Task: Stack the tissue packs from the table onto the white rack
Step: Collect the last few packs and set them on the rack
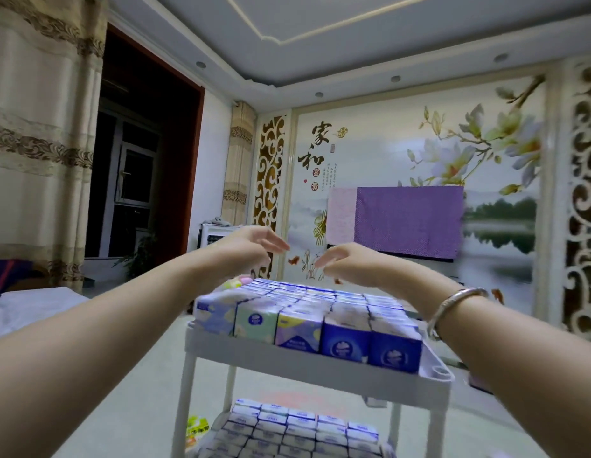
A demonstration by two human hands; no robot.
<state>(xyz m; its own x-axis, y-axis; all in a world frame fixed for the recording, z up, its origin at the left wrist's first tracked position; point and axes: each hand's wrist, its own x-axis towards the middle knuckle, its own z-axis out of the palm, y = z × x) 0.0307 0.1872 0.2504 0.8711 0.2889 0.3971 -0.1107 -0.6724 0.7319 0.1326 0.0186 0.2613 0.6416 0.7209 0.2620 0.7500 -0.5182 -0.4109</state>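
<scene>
The white rack (304,360) stands right in front of me, its top shelf packed with several upright tissue packs (345,338) in blue, green and purple wrappers. A lower shelf holds more tissue packs (287,428) in rows. My left hand (251,247) hovers above the far left end of the top row, fingers loosely extended, holding nothing. My right hand (345,262) hovers beside it above the far end of the packs, fingers relaxed and pointing left, also holding nothing. A silver bangle (452,309) circles my right wrist.
A table edge with a pale cloth (26,309) shows at the left. A small yellow-green packet (196,426) lies on the floor by the rack's left leg. A purple-covered screen (408,219) hangs on the far wall.
</scene>
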